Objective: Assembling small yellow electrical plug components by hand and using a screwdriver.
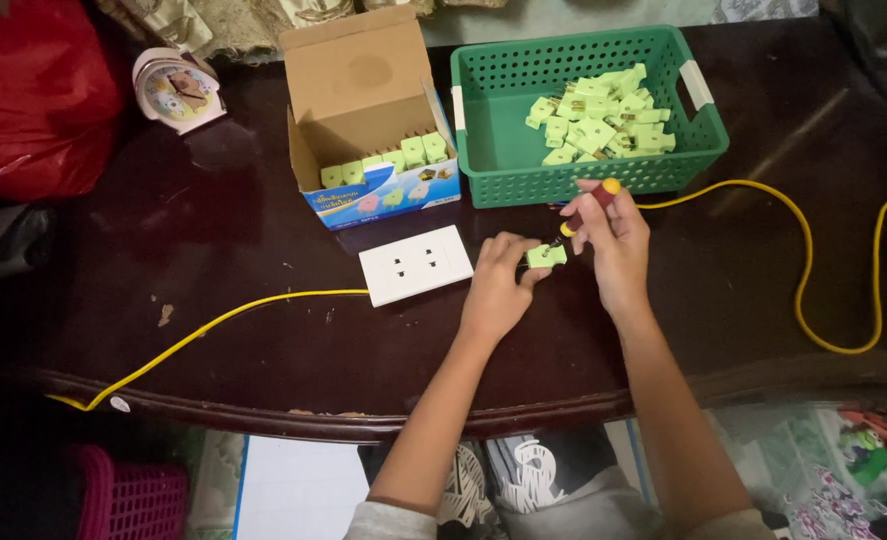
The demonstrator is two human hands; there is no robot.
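Plug (546, 256), pale green, pinched closed in left hand (499, 290) grip just above dark tabletop (214, 250), beside white socket plate (416, 264). Right hand (614, 245) grip wrapped around red-handled screwdriver (586, 207), tip at plug. Advice: keep plug steady, driver square to screw. Green basket (484, 150) of plugs behind.

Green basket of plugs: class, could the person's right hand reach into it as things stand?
Probably yes: the right hand, holding a screwdriver, sits just before the open-topped green basket, with nothing between.

Box (364, 100) left of basket (494, 150) (plugs (599, 125) inside)
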